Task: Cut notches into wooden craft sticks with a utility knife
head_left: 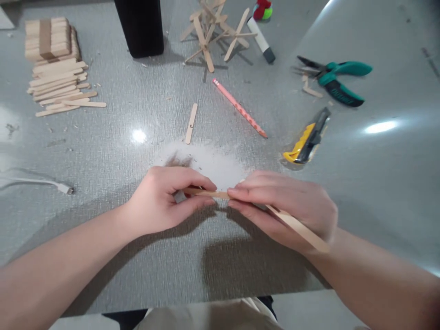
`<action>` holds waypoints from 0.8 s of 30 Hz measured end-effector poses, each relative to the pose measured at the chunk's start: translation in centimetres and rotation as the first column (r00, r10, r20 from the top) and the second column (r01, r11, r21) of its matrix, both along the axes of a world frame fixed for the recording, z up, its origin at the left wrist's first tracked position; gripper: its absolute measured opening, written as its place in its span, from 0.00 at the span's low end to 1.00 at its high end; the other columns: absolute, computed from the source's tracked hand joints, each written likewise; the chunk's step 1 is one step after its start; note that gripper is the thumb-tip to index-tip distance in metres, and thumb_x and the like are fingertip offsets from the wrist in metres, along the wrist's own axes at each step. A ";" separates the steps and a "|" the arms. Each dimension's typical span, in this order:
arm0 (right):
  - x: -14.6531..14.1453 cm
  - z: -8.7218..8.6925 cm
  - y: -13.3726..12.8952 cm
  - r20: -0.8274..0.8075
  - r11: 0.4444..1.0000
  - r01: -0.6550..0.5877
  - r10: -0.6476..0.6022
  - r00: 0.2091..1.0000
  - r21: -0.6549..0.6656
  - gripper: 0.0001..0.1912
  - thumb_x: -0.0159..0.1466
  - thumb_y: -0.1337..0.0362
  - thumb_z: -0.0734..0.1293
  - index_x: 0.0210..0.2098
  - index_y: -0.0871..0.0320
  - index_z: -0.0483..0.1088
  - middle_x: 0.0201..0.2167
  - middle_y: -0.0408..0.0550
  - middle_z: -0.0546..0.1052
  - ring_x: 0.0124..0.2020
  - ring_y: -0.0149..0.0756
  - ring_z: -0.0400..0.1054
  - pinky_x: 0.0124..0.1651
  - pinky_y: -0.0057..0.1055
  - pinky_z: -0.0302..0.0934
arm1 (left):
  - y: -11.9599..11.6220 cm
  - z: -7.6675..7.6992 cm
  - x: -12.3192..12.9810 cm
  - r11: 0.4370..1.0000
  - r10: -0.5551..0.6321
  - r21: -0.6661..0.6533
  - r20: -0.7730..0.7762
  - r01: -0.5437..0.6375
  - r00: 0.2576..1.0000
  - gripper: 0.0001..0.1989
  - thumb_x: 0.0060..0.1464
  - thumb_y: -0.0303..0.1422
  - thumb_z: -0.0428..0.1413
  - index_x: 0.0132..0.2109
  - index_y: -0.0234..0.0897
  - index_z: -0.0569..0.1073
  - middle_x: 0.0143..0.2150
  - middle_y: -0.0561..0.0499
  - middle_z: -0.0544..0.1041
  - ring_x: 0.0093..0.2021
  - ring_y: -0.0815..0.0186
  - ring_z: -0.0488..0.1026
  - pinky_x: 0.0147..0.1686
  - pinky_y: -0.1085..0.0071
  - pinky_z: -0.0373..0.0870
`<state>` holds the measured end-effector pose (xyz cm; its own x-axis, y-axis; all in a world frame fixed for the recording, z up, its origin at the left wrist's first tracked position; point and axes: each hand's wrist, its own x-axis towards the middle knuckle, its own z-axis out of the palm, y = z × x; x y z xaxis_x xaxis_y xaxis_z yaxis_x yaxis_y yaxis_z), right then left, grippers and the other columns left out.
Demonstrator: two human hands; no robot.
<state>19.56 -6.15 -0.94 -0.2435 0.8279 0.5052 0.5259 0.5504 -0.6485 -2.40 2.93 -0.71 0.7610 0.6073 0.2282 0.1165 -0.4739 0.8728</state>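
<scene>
My left hand (172, 197) is closed, pinching a craft stick (222, 195) between thumb and fingers near the table's front middle. My right hand (285, 206) is closed too, its fingertips on the right end of the same craft stick. A second, longer flat wooden strip (299, 229) passes through my right hand and slants back over the wrist; its far end is hidden by the fingers. Beyond the hands lies a patch of pale dust (213, 160). A notched craft stick (191, 123) rests just past that dust.
Craft sticks (62, 87) and a banded bundle (48, 39) lie at left, near a white cable (51, 181). Farther back stand a black container (142, 27) and crossed-stick pieces (206, 36). A pink pencil (240, 108), glue stick (260, 40), pliers (337, 78) and utility knife (307, 137) lie rightward.
</scene>
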 end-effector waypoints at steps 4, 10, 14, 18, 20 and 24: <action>-0.2 -0.2 0.1 -0.002 1.000 -0.005 0.005 1.000 -0.026 0.13 0.63 0.77 0.71 0.45 0.57 0.75 0.32 0.47 0.82 0.33 0.33 0.77 0.37 0.32 0.72 | -0.1 -0.1 0.1 1.000 -0.010 -0.012 -0.008 0.010 1.000 0.02 0.58 0.26 0.63 0.39 0.35 0.78 0.30 0.54 0.80 0.28 0.73 0.74 0.27 0.77 0.69; 0.1 -0.6 0.2 0.108 0.982 0.078 -0.060 0.992 -0.171 0.06 0.68 0.69 0.69 0.43 0.52 0.74 0.34 0.46 0.82 0.36 0.38 0.78 0.39 0.36 0.72 | -0.2 -1.0 0.0 0.977 0.041 0.214 -0.108 -0.017 0.993 0.05 0.61 0.26 0.58 0.38 0.35 0.79 0.35 0.49 0.82 0.35 0.66 0.78 0.35 0.70 0.73; 0.2 -0.8 0.0 -0.193 0.889 0.115 -0.220 0.956 -0.443 0.08 0.70 0.70 0.62 0.41 0.52 0.72 0.41 0.46 0.79 0.32 0.33 0.74 0.36 0.34 0.69 | -0.1 -1.2 0.0 0.933 0.051 0.359 -0.170 0.013 0.984 0.06 0.61 0.29 0.60 0.35 0.37 0.79 0.36 0.52 0.83 0.35 0.64 0.78 0.37 0.65 0.71; 0.2 -1.0 0.4 -0.521 0.765 -0.153 -0.265 0.811 -0.626 0.09 0.63 0.73 0.66 0.32 0.53 0.65 0.36 0.41 0.71 0.25 0.28 0.71 0.28 0.30 0.68 | 0.4 -1.0 -0.2 0.948 0.008 0.314 -0.200 0.057 0.980 0.07 0.62 0.28 0.59 0.36 0.37 0.81 0.39 0.50 0.82 0.36 0.66 0.77 0.36 0.68 0.71; 0.3 -0.9 0.7 -0.512 0.724 -0.196 -0.246 0.823 -0.662 0.09 0.61 0.74 0.69 0.32 0.54 0.67 0.33 0.41 0.73 0.25 0.29 0.73 0.28 0.29 0.69 | 0.9 -0.9 -0.4 0.949 -0.036 0.298 -0.227 0.105 0.973 0.08 0.63 0.27 0.58 0.37 0.38 0.82 0.41 0.49 0.81 0.37 0.66 0.77 0.35 0.70 0.71; 0.4 -0.5 1.1 -0.421 0.768 -0.121 -0.205 0.884 -0.628 0.06 0.60 0.71 0.74 0.30 0.54 0.75 0.32 0.45 0.81 0.32 0.33 0.78 0.33 0.28 0.74 | 2.0 -0.7 -0.6 0.903 -0.158 0.352 -0.257 0.245 0.953 0.10 0.64 0.26 0.57 0.38 0.40 0.83 0.45 0.48 0.81 0.43 0.63 0.77 0.44 0.64 0.70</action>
